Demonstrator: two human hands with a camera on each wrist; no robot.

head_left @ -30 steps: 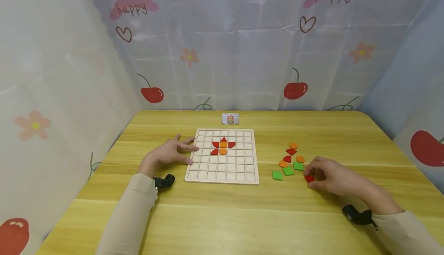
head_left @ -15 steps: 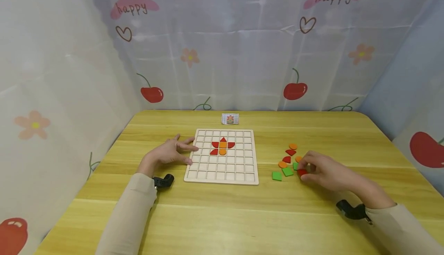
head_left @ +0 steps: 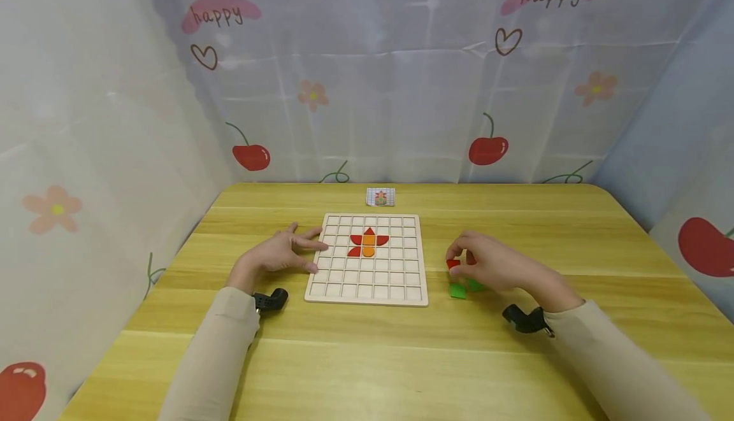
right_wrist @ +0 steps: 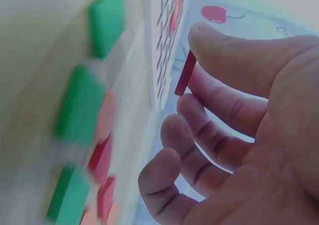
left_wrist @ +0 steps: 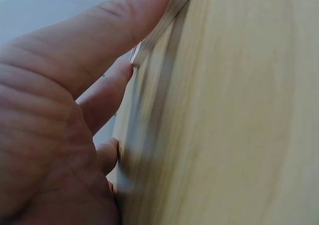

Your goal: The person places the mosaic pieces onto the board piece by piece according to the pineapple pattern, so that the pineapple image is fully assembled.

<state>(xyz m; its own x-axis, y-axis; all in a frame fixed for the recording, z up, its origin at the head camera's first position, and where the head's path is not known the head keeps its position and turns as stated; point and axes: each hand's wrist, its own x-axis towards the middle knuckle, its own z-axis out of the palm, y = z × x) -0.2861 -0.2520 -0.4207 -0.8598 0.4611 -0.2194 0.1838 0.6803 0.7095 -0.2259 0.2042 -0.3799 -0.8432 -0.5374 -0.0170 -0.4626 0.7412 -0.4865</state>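
Observation:
My right hand (head_left: 496,265) pinches a red tile (right_wrist: 186,73) between thumb and finger, lifted above the table in the right wrist view. Below it lie loose green square tiles (head_left: 457,291), plus red and orange pieces mostly hidden by the hand in the head view. A pale wooden grid board (head_left: 395,278) lies left of it. On the board, several red pieces surround an orange square (head_left: 369,240) and an orange round tile (head_left: 368,251). My left hand (head_left: 279,250) touches the board's left edge with fingers extended; its thumb and fingertips meet the edge in the left wrist view.
A small printed card (head_left: 381,197) with a coloured pattern lies behind the board, near the far table edge. The wooden table (head_left: 367,357) is enclosed by patterned curtains (head_left: 367,102) at the back and sides. Black wrist devices sit on both wrists.
My right hand has carried the red tile leftward from the right of the loose pieces, over them toward the board. The left hand stays at the board's edge.

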